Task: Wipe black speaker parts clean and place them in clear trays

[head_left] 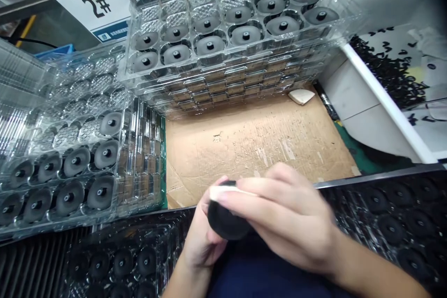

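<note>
My left hand (200,237) is closed around a round black disc part (225,223) at the bottom middle, just above my lap. My right hand (286,214) lies over the part, its fingers pinched on a small white piece (223,192) pressed against the disc's top edge. Both hands hover at the near edge of a worn cardboard sheet (251,144).
A stack of clear blister trays (230,32) holding grey discs stands at the back. More such trays (70,163) sit at the left, and black trays (391,219) with black parts lie along the near edge. A white bin (394,74) with small black pieces stands right. A white wedge (301,96) lies on the cardboard.
</note>
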